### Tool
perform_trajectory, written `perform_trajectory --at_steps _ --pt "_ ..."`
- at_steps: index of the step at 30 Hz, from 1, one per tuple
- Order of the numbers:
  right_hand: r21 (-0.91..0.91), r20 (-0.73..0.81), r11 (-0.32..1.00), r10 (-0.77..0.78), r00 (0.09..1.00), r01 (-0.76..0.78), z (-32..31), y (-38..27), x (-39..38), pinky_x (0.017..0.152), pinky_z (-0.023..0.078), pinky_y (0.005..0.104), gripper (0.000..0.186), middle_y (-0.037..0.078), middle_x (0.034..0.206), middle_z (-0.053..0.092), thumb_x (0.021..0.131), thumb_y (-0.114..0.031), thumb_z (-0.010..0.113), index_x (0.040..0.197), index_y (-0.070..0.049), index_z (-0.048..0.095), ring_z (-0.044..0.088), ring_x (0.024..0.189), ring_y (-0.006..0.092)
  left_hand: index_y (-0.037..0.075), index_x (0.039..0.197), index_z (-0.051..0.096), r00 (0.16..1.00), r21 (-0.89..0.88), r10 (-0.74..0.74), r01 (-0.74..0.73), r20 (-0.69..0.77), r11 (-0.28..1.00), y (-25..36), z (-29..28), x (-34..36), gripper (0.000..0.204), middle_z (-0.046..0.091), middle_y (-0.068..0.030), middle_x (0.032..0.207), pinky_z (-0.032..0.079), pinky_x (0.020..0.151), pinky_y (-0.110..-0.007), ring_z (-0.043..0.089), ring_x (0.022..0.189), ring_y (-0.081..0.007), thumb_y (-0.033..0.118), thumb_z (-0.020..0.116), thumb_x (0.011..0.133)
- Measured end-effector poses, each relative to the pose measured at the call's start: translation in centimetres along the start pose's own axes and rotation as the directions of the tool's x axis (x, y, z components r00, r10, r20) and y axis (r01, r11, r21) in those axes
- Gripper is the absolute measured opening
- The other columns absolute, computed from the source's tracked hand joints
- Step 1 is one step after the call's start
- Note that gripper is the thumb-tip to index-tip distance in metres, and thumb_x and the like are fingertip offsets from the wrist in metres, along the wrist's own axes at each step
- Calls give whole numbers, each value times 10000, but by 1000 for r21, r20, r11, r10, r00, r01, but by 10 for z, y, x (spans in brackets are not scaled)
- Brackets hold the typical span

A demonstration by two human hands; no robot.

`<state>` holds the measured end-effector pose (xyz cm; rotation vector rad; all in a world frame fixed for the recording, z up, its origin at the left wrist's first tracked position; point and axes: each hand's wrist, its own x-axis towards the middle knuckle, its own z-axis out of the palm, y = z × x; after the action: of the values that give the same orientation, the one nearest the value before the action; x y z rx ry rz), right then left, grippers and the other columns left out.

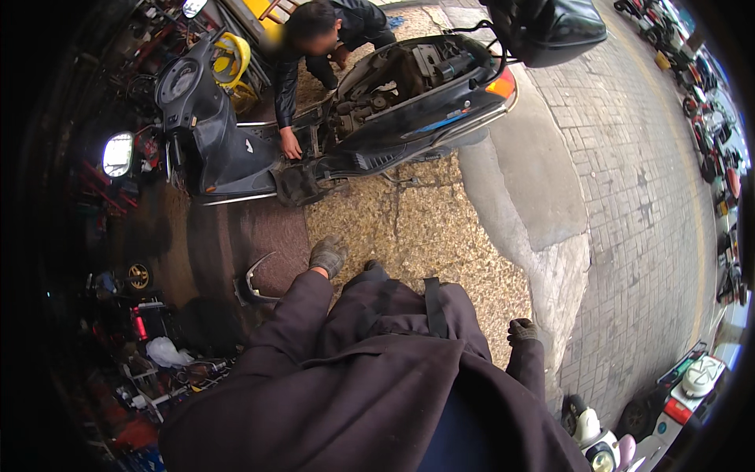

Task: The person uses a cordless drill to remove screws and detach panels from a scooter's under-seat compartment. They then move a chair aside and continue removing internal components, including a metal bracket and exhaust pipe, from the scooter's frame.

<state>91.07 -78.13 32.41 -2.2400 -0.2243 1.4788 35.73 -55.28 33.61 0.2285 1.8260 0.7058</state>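
My left hand [329, 256], in a grey glove, hangs over the speckled ground with fingers stretched out and nothing visible in it. My right hand [521, 332], also gloved, is at my right side with its fingers curled in; I see nothing in it. In front of me stands a black motor scooter [370, 118] with its seat off and its inner frame bare. Both my hands are apart from it. Across the scooter a crouching person in a black jacket reaches down, and that person's hand [291, 144] is at the footboard.
A curved dark trim piece [255, 279] lies left of my left hand. Tools and parts, with a white plastic bag [167, 352], clutter the left side. A black top box [550, 31] juts out behind the scooter. Parked scooters [712, 149] line the paved road at right.
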Motion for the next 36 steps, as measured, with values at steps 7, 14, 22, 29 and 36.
perform_trajectory --at_steps 7,14,22,29,36 --pt "-31 67 990 -135 989 137 8 -65 27 372 396 313 150 67 655 601 860 -190 662 931 -67 613 524 438 164 24 1357 466 989 428 59 6 -138 904 -16 -46 34 477 493 -148 1385 452 997 -388 498 1247 -309 153 581 913" --pt "-176 47 979 -96 994 102 40 -102 16 392 440 349 205 98 712 635 844 -216 683 974 -76 608 581 484 204 18 1335 485 989 335 -83 120 -122 935 38 -22 44 478 515 -150 1363 459 989 -387 529 1213 -306 186 600 902" --pt "-192 33 974 -116 993 120 119 -192 -7 420 443 308 201 78 713 649 851 -212 683 961 -48 640 576 496 167 46 1348 474 998 763 41 -57 40 644 116 -42 79 509 508 -148 1372 481 947 -421 538 1202 -311 221 600 888" --pt "-217 152 930 -269 951 298 186 -351 12 464 480 306 264 69 760 651 847 -262 681 1013 -61 636 598 547 171 47 1290 533 982 734 189 -119 -13 669 86 -84 148 517 575 -177 1268 489 906 -444 580 1127 -337 311 626 855" --pt "42 160 936 -351 923 349 261 -601 104 634 511 355 272 -18 893 583 916 -381 597 1102 -183 595 609 756 167 29 1220 588 945 661 235 -28 -228 750 61 -86 109 553 581 -203 1254 460 934 -464 561 1131 -373 401 650 817"
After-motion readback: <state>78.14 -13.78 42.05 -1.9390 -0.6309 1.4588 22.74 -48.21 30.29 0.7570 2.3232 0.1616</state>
